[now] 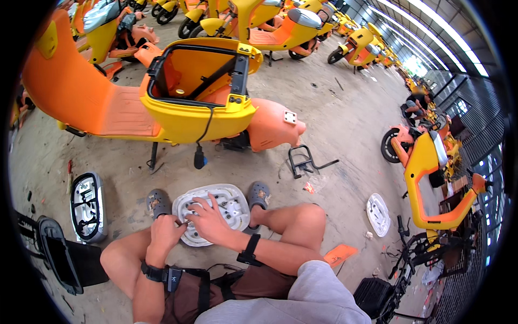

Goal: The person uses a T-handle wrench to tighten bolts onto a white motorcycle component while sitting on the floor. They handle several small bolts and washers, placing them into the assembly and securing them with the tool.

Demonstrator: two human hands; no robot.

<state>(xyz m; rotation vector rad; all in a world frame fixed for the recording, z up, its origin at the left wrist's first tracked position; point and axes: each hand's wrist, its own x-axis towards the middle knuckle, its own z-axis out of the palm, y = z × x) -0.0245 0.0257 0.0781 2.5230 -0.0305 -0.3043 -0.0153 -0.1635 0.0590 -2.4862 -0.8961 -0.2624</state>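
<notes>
A white oval plastic shell [235, 195], its ribbed and hollowed inside facing up, lies on the floor between my feet. My left hand [166, 233] is closed in a pinch at the shell's left edge; whatever its fingers hold is too small to make out. Over the middle of the shell reaches my right hand [208, 217], fingers spread, its thumb side close to my left fingertips.
Beyond my feet stands a yellow and orange scooter body [199, 120] with an open seat compartment and a hanging cable. A black metal bracket [305, 164], a seat [88, 208], a black plastic bin [67, 256], another white shell [378, 215] and an orange panel [340, 254] lie around me.
</notes>
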